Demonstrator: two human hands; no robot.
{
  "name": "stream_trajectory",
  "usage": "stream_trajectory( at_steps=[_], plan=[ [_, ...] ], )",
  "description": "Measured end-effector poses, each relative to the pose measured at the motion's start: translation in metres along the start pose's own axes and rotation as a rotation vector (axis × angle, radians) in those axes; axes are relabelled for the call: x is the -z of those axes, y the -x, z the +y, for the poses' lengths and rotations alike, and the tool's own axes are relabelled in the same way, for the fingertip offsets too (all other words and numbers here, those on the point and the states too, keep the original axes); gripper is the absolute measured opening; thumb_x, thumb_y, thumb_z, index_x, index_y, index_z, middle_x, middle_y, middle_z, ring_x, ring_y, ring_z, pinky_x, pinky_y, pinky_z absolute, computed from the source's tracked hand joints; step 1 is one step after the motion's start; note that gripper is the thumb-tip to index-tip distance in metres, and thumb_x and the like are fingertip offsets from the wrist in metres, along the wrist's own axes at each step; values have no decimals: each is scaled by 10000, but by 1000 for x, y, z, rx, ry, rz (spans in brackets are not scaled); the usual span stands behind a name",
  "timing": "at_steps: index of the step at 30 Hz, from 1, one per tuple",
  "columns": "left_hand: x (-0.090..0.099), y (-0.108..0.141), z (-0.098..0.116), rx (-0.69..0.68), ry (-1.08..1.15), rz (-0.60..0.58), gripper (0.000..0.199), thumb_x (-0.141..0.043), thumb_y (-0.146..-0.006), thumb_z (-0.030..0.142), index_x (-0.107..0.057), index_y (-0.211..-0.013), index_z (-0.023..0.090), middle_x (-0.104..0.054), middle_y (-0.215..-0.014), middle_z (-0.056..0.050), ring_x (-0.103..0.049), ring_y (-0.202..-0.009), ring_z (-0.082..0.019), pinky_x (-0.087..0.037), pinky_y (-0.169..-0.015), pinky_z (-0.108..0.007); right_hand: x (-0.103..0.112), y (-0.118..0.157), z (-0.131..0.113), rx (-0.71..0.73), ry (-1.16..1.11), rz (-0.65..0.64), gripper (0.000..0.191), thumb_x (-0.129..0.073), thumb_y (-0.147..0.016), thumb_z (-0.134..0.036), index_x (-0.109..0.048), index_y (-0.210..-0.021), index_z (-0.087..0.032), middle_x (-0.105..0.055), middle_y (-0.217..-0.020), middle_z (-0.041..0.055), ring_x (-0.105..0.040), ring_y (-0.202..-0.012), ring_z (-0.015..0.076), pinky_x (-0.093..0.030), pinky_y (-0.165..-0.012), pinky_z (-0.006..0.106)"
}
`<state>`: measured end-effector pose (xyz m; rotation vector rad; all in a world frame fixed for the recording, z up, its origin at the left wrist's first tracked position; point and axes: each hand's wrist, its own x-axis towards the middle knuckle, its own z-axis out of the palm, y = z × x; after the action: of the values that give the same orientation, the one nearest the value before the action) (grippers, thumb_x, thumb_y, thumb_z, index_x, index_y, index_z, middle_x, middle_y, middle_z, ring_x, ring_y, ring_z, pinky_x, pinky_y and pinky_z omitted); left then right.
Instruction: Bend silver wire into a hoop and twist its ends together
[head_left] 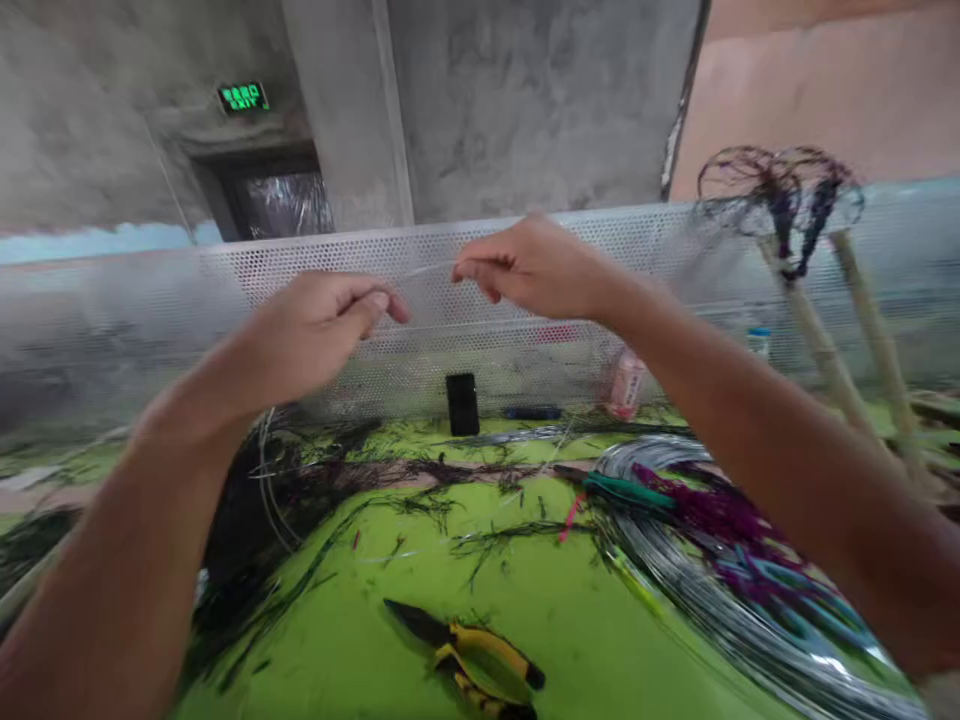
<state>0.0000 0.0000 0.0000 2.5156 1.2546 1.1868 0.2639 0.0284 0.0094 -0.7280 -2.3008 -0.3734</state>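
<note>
- Here's the strand (429, 269), thin and pale, up in the air between my two hands, above the table (615, 655) and in front of the mesh panel (420, 345).
- It looks next to weightless; I'd expect no pull from it at all.
- Soft enough to bend, I reckon, with maybe a little spring, and probably slick, so a loose pinch could let it slide. How easily it snaps, I can't say.
- Best hold: right at the ends, thumb pad against fingertip, leaving the middle free.
- My right hand (536, 265) is doing just that: thumb and forefinger closed to a narrow pinch, the strand running up to the tips, the other fingers curled beneath.
- My left hand (319, 325) sits a touch lower, fingers bent, thumb lying close along the forefinger, so hardly any opening there.
- The strand fades out near those left fingertips; with the blur, I can't tell whether they grip it or not.
- Below, neither hand touches the pliers (489, 650) near the table's front, or the wire coil (645, 560) under my right forearm.
- The phone (462, 404) stands past them, by the panel.
</note>
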Motion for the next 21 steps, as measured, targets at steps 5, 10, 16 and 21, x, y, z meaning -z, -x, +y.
stream_trajectory(
  at_steps=[5,10,16,21],
  plan=[
    [17,6,-21,52,199,61,217,-517,-1006,133,-726,-948,128,-329,-513,62,-271,-439,-71,-196,-422,-190,12,34,42,-258,-348,141,251,-549,-1028,-292,-737,-905,-180,-540,-590,-18,-407,-437,73,-317,-436,242],
    [14,15,-37,99,396,110,215,-512,-981,107,-705,-887,115,-329,-518,65,-303,-442,-60,-194,-453,-208,1,62,65,-373,-657,253,253,-639,-979,-380,-744,-889,-168,-479,-596,-11,-362,-438,68,-248,-384,239],
    [14,27,-62,132,608,175,289,-420,-980,65,-658,-830,135,-254,-512,79,-233,-390,-44,-135,-441,-215,-1,93,91,-506,-751,405,269,-670,-953,-425,-727,-850,-183,-375,-589,-30,-254,-445,57,-191,-362,239],
    [4,31,-73,160,743,208,279,-415,-932,32,-650,-813,124,-258,-510,75,-239,-370,-53,-206,-358,-161,-7,108,96,-579,-781,431,248,-694,-928,-441,-748,-915,-200,-520,-658,17,-418,-487,84,-310,-382,254]
  ],
)
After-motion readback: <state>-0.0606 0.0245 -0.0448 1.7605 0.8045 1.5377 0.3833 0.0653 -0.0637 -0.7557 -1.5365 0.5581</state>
